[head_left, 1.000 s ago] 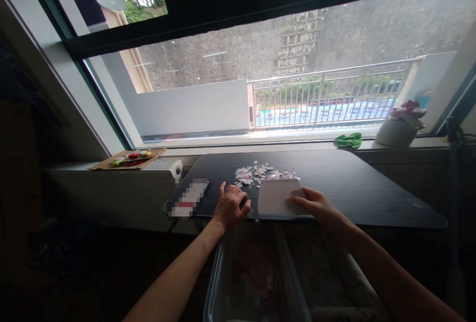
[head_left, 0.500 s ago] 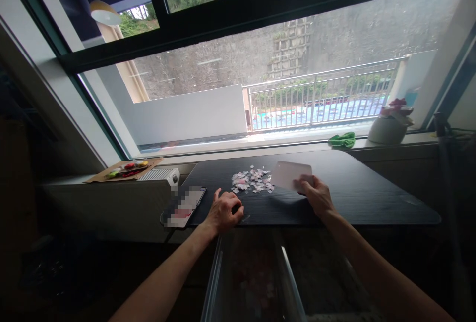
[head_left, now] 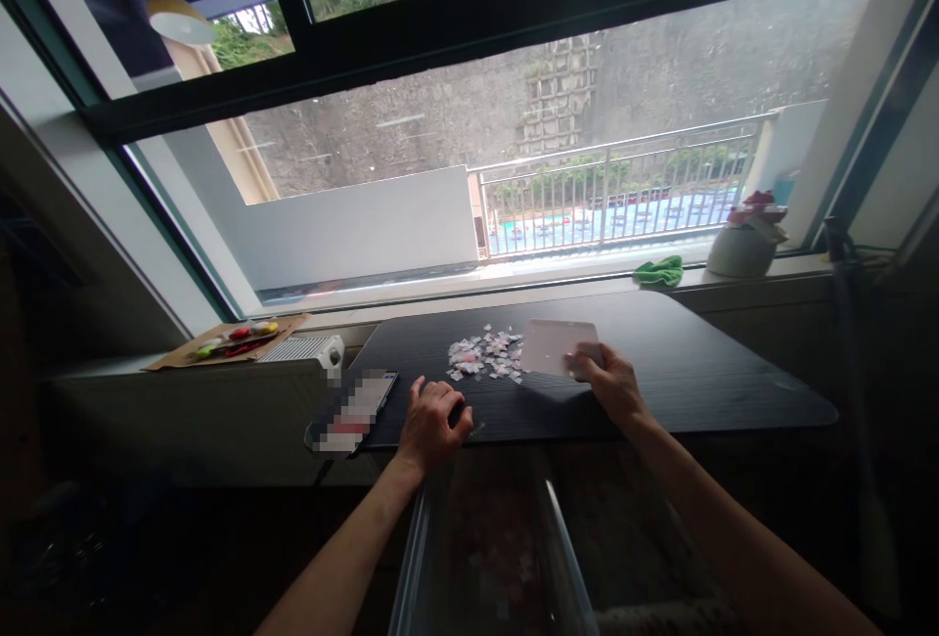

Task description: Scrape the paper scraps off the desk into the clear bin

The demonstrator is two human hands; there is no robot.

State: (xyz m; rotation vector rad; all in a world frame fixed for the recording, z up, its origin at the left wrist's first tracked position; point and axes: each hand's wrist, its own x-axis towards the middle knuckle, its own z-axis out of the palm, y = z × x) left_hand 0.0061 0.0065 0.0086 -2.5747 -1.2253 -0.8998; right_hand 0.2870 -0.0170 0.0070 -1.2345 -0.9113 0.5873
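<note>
My right hand (head_left: 614,384) grips a thin white rectangular card (head_left: 549,346) by its right side, fingers closed over the edge. The card is tilted above the dark table (head_left: 704,372), its left edge close to a spread pile of small white and pinkish paper scraps (head_left: 480,358). At the table's front edge rests my left hand (head_left: 434,421), loosely curled, with a gap between thumb and fingers and nothing visible in it. Below that edge, between my forearms, stands a clear plastic bin (head_left: 561,519) with pale scraps dimly visible inside.
A phone (head_left: 367,406), partly blurred out, lies on the table's left corner. Left of the table, a brown sheet (head_left: 220,347) with colourful items rests on a ledge by a white radiator (head_left: 308,352). On the windowsill are a green cloth (head_left: 660,271) and a white pot (head_left: 740,249).
The view has shifted slightly, moving everything a little left. My right hand still holds the card, now a bit more upright, beside the scraps. My left hand stays at the table edge.
</note>
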